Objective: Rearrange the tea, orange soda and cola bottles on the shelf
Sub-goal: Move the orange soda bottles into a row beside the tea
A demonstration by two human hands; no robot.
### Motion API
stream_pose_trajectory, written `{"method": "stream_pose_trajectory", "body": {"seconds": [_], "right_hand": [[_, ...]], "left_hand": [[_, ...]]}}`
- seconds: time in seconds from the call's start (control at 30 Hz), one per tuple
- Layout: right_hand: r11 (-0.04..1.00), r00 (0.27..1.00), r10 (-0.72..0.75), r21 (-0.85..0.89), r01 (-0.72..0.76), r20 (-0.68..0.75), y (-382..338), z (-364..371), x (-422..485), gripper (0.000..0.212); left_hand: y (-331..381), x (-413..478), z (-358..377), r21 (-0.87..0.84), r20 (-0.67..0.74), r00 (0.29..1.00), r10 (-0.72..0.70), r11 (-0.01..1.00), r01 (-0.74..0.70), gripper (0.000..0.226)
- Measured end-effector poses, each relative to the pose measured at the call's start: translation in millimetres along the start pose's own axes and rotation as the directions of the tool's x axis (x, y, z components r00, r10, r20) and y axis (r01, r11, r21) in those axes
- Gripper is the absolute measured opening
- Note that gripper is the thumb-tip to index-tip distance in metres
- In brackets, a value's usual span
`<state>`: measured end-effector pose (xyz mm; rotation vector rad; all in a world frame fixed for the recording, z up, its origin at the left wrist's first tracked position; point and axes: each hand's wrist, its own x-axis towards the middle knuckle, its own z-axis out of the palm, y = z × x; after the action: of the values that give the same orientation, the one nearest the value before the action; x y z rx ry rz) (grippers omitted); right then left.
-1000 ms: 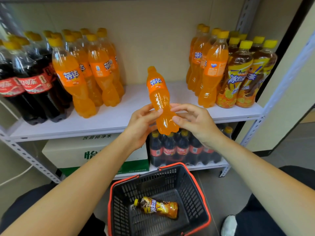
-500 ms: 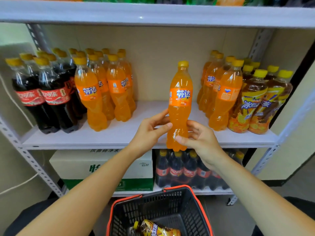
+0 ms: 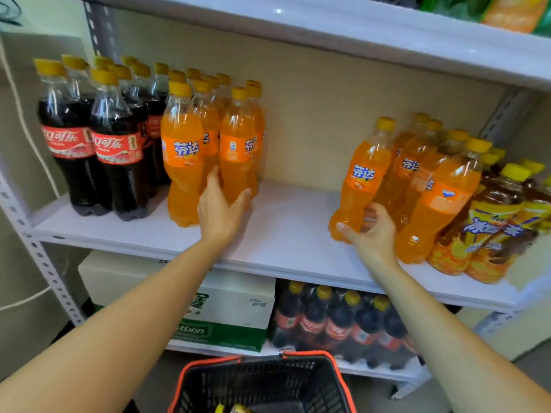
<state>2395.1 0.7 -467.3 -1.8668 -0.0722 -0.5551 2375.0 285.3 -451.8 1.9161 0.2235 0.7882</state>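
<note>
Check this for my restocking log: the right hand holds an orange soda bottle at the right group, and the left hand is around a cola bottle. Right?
Wrong on one point. The head view shows the left hand around the left orange soda bottle, beside the cola bottles, not a cola bottle. The right hand does hold the right orange soda bottle at the right group.

The soda bottle (image 3: pixel 362 186) my right hand (image 3: pixel 371 234) grips is clear, glossy plastic, smooth, with a slick printed label; so is the second soda (image 3: pixel 237 156) my left hand (image 3: pixel 219 210) holds. The colas (image 3: pixel 89 144) shine likewise; the caps (image 3: pixel 179 88) are duller yellow plastic. The teas (image 3: pixel 489 234) wear shiny printed wrap. The shelf (image 3: pixel 286 231) is smooth white board with a soft sheen, its post (image 3: pixel 44 263) punched grey metal, matt. The box (image 3: pixel 232 305) is printed cardboard, the basket (image 3: pixel 256 383) black plastic mesh.
</note>
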Motion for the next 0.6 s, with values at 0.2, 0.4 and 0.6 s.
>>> {"method": "stream_pose_trajectory", "body": {"seconds": [0.2,0.4,0.6], "right_hand": [[0.984,0.997,0.027,-0.171,-0.040,-0.077,18.8,32.1,60.5,0.060],[0.948,0.992,0.078,-0.300,-0.106,-0.102,36.9,45.3,105.6,0.044],[0.925,0.987,0.125,-0.348,-0.153,-0.101,40.5,46.6,132.8,0.050]], "left_hand": [[-3.2,8.3,6.8,-0.054,-0.004,1.000,-0.023,0.998,0.023,0.068],[-11.3,12.9,0.2,-0.078,0.086,0.995,0.040,0.996,-0.033,0.059],[-18.8,13.9,-4.2,-0.239,0.292,0.954,0.072,0.971,0.000,0.058]]}}
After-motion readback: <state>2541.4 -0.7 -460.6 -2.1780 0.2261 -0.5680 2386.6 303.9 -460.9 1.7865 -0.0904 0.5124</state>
